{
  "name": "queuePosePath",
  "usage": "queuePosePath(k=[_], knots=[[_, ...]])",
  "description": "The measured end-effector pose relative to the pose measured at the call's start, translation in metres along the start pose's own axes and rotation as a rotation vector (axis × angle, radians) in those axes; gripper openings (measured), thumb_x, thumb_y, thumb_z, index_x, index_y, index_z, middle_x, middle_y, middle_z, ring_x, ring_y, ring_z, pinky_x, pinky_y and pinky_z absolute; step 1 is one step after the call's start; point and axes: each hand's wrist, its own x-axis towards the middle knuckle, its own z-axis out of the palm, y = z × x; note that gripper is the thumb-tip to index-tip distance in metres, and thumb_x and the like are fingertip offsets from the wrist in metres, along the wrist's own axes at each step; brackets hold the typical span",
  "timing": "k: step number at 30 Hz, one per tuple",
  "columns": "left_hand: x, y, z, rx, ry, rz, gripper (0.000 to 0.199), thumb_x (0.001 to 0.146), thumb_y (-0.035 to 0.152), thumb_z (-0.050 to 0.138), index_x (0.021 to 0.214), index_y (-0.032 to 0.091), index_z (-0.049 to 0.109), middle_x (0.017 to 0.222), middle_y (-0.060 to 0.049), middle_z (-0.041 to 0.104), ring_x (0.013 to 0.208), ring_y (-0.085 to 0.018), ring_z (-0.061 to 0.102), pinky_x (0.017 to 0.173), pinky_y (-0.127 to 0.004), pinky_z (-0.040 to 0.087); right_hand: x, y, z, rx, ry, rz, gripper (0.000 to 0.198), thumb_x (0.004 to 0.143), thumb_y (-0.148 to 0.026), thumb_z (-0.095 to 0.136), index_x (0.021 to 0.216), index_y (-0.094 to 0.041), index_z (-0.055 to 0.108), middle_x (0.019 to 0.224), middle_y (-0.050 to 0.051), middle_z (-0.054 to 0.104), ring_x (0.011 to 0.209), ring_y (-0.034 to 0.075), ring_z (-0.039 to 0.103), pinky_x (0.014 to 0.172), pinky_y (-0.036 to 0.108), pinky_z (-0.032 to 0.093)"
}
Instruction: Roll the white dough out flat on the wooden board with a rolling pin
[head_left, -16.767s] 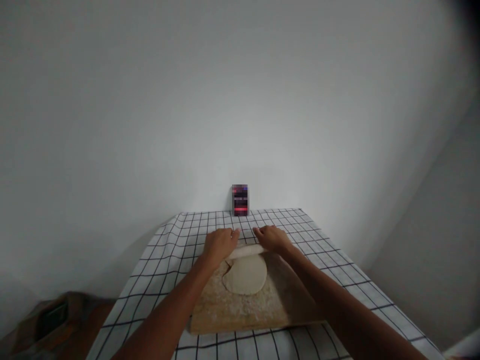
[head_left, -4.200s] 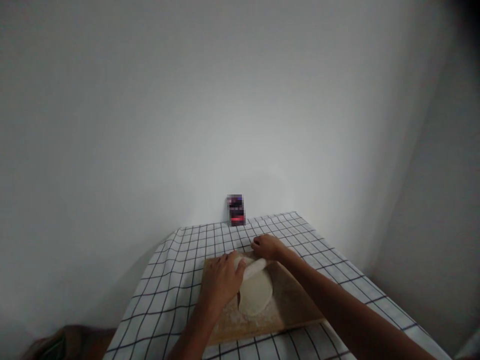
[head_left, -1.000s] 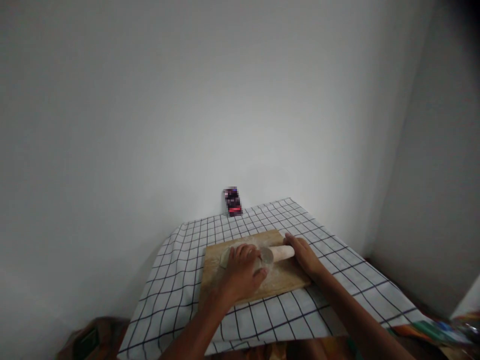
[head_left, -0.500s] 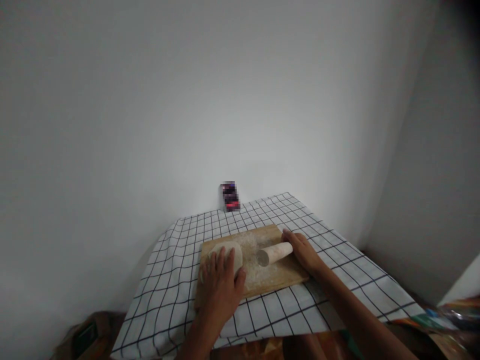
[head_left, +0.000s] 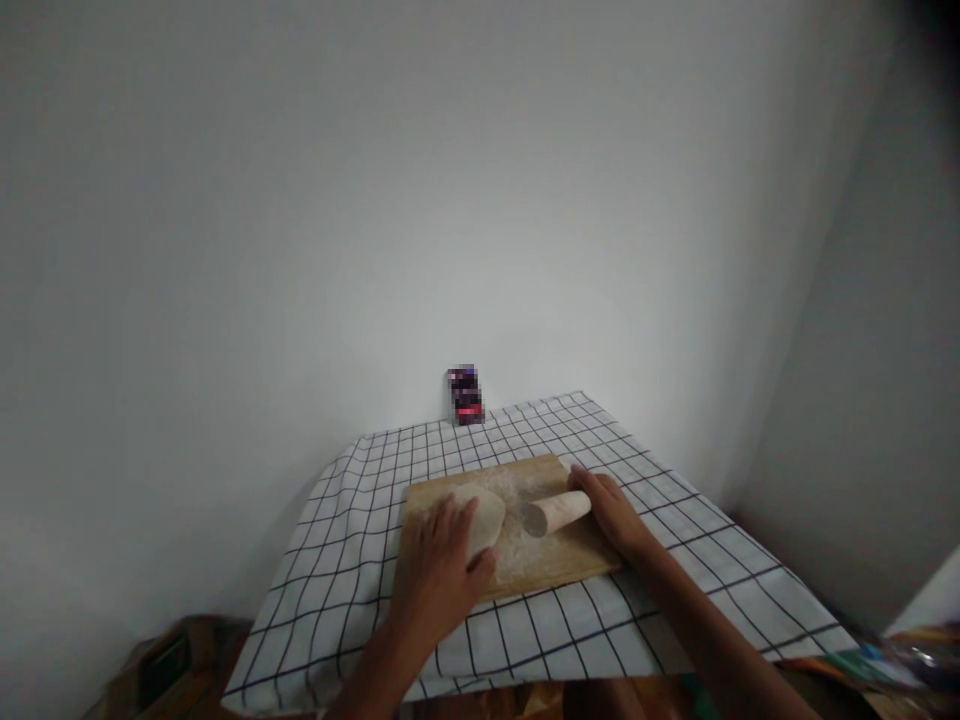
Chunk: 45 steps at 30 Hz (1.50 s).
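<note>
A flattened round of pale dough (head_left: 487, 515) lies on the left half of a floured wooden board (head_left: 517, 580). My left hand (head_left: 442, 560) rests over the dough's left part with its fingers stretched out and the thumb apart, hiding that side. My right hand (head_left: 611, 515) is closed round the right end of a pale rolling pin (head_left: 562, 512). The pin slants across the right half of the board, apart from the dough. Its near left end shows; the gripped end is hidden.
A white cloth with dark checks (head_left: 555, 630) covers the table. A small dark and red pixelated item (head_left: 466, 396) leans against the white wall (head_left: 480, 200) at the back. A brown box (head_left: 169, 665) stands low at the left.
The dough has shifted right on the board, and my left hand now covers its left side instead of its middle. My right hand keeps hold of the rolling pin. The view has moved slightly.
</note>
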Motion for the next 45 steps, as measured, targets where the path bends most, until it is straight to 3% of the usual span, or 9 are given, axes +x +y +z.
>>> queuePosePath(k=[2,4,10,14,20,25,31,39,45], knots=[[-0.006,0.004,0.010,0.087,0.125,-0.112,0.064,0.098,0.056,0.060,0.152,0.021,0.054,0.154,-0.021,0.058,0.145,-0.046,0.048,0.123,-0.071,0.034,0.001,0.001,0.000,0.013,-0.021,-0.007,0.063,0.089,-0.078,0.047,0.057,-0.024,0.051,0.054,-0.001,0.048,0.060,0.018,0.049,0.063,0.034,0.039],[-0.007,0.005,0.014,0.116,0.138,-0.120,0.066,0.099,0.062,0.058,0.149,0.020,0.057,0.143,-0.022,0.064,0.137,-0.047,0.055,0.119,-0.070,0.038,0.001,0.002,0.000,0.023,-0.038,-0.013,0.064,0.090,-0.078,0.047,0.056,-0.024,0.049,0.054,-0.002,0.046,0.060,0.018,0.047,0.063,0.034,0.038],[0.015,-0.013,-0.003,-0.044,-0.068,0.072,0.061,0.091,0.049,0.072,0.148,0.031,0.061,0.155,-0.014,0.060,0.141,-0.041,0.057,0.121,-0.062,0.042,0.001,-0.002,0.000,-0.013,-0.026,0.028,0.063,0.091,-0.077,0.043,0.057,-0.025,0.051,0.055,0.000,0.049,0.062,0.019,0.049,0.064,0.033,0.040],[0.033,-0.023,-0.010,-0.160,-0.218,0.214,0.070,0.085,0.036,0.075,0.153,0.037,0.056,0.167,-0.006,0.051,0.156,-0.038,0.043,0.128,-0.064,0.033,0.000,-0.003,0.000,-0.020,-0.005,0.034,0.063,0.091,-0.077,0.042,0.058,-0.025,0.051,0.057,0.000,0.051,0.063,0.019,0.051,0.065,0.033,0.041],[0.048,-0.030,-0.015,-0.229,-0.341,0.297,0.080,0.090,0.031,0.075,0.163,0.032,0.043,0.173,-0.008,0.040,0.164,-0.034,0.026,0.132,-0.067,0.017,-0.001,-0.003,0.000,0.001,-0.009,0.018,0.064,0.091,-0.078,0.044,0.059,-0.024,0.054,0.058,0.000,0.053,0.063,0.019,0.051,0.066,0.033,0.041],[0.035,-0.015,-0.014,-0.137,-0.283,0.326,0.074,0.099,0.041,0.068,0.166,0.029,0.038,0.176,-0.010,0.033,0.166,-0.036,0.019,0.132,-0.067,0.017,-0.001,-0.004,-0.001,-0.029,0.028,0.025,0.066,0.089,-0.083,0.042,0.059,-0.025,0.054,0.058,0.001,0.055,0.066,0.021,0.053,0.068,0.034,0.043],[0.033,0.010,0.004,-0.159,-0.171,0.289,0.053,0.110,0.031,0.043,0.163,0.028,0.043,0.173,-0.006,0.042,0.163,-0.028,0.033,0.134,-0.059,0.024,-0.002,-0.004,-0.001,-0.061,0.027,0.008,0.066,0.088,-0.084,0.044,0.060,-0.025,0.054,0.060,0.002,0.056,0.069,0.022,0.054,0.069,0.034,0.045],[0.059,0.017,0.014,-0.135,-0.129,0.171,0.050,0.110,0.031,0.041,0.158,0.018,0.051,0.170,-0.011,0.045,0.160,-0.028,0.038,0.133,-0.060,0.025,-0.003,0.001,-0.001,-0.019,0.022,-0.009,0.063,0.093,-0.077,0.044,0.060,-0.023,0.055,0.061,0.002,0.058,0.067,0.021,0.052,0.069,0.034,0.045],[0.045,-0.002,0.009,-0.225,-0.168,0.229,0.049,0.112,0.035,0.040,0.158,0.026,0.052,0.171,-0.005,0.044,0.162,-0.026,0.035,0.134,-0.057,0.022,-0.001,0.001,-0.001,-0.087,0.021,-0.060,0.065,0.095,-0.076,0.038,0.059,-0.024,0.054,0.058,0.002,0.057,0.065,0.021,0.054,0.068,0.034,0.045]])
